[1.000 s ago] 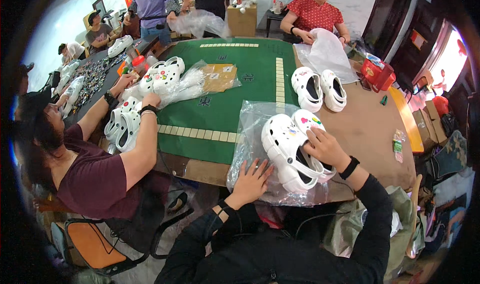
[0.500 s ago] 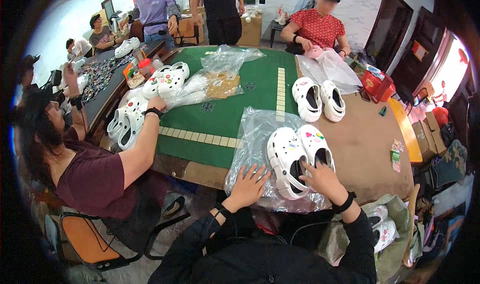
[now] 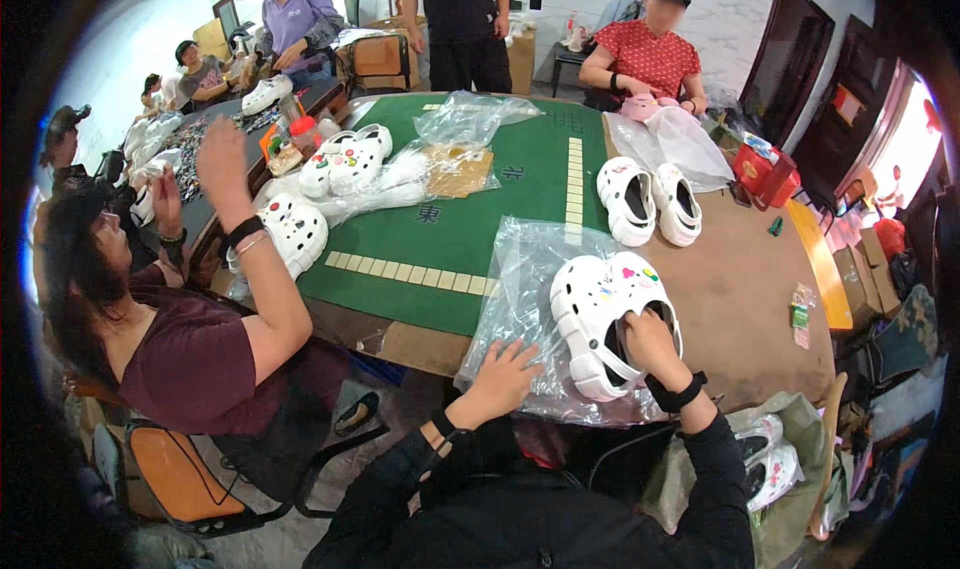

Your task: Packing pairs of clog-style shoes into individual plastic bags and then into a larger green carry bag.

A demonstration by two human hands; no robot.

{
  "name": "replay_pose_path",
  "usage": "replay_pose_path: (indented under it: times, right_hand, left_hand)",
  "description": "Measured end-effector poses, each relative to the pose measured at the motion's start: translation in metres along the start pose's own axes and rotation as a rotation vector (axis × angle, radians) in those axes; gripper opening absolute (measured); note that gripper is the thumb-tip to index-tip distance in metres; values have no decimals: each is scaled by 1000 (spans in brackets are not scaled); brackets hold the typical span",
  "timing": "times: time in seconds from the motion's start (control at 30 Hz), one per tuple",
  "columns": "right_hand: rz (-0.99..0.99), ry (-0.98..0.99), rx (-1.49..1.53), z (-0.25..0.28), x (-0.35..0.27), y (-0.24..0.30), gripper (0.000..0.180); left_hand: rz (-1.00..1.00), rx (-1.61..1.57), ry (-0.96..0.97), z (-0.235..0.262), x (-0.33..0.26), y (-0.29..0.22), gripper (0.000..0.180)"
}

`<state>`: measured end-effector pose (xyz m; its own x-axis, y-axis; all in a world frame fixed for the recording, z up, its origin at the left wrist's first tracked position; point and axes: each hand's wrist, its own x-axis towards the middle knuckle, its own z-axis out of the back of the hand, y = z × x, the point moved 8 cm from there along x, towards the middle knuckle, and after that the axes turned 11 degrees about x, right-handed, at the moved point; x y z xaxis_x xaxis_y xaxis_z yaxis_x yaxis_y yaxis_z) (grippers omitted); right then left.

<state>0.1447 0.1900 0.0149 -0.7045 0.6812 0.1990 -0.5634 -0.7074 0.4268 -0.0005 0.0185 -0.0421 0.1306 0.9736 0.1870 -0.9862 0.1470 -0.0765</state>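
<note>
White clogs lie on the clear bag, at the view's four o'clock. Right grip, fanned moments ago, now curls at their openings, perhaps steadying them; I cannot tell whether it clasps. Left grip rests spread on the bag.

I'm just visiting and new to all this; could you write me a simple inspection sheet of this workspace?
Surface: brown tabletop, partly covered by a green mat.
Job's things: a pair of white clogs with colourful charms, over a clear plastic bag.
Clutter: red box and small packet toward the table's right side.
Hands: left hand, fingers spread, at the bag; right hand reaches into the right clog's opening; its grip is hidden.
Cables: dark cable below the table's near edge.
Surroundings: co-worker in maroon at left, beside an orange-backed chair.
</note>
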Motion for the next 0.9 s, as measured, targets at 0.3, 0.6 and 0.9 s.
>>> replay_pose_path:
  times: [0.3,0.6,0.9]
  right_hand:
    - [-44,18,479,40,-36,11,21]
    - [-165,205,984,55,-87,23,23]
    - [50,329,874,45,-93,40,27]
  left_hand:
    - [-37,-28,11,4,-1,4,48]
    - [-206,-124,-103,-5,26,3,77]
    - [104,-67,-174,18,19,45,74]
